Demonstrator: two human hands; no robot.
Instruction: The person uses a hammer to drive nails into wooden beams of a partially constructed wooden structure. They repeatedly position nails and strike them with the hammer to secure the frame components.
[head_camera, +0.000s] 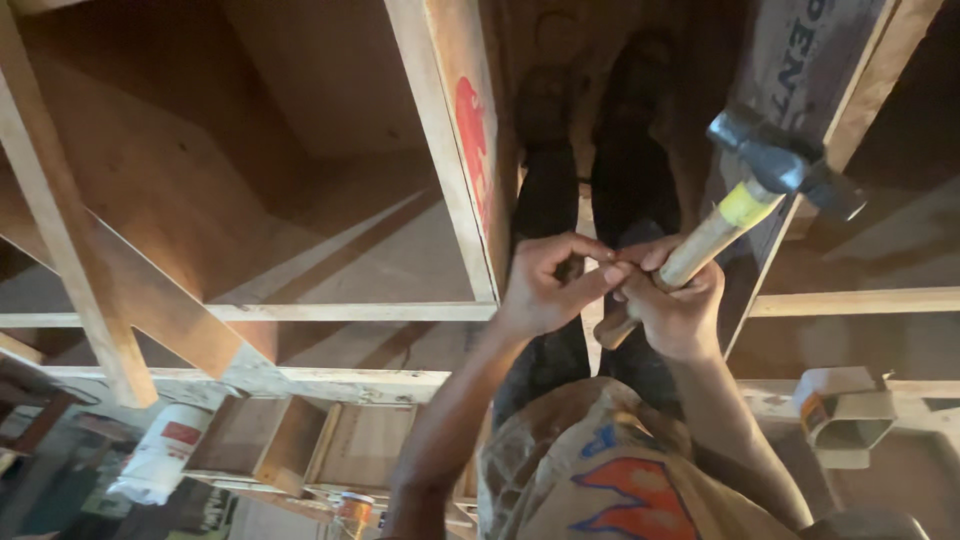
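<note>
My right hand grips the wooden handle of a hammer; its dark steel head points up and right, level with a plywood divider. My left hand is pressed against the right one, fingertips pinched together where the two hands meet; whatever small thing they pinch is hidden. Both hands are held over my dark trouser legs, which stand inside a wooden cabinet frame.
Pale wooden rails and a diagonal brace form open plywood compartments left and right. A white roll lies at lower left, a small tin at the bottom, and a folded card box at right.
</note>
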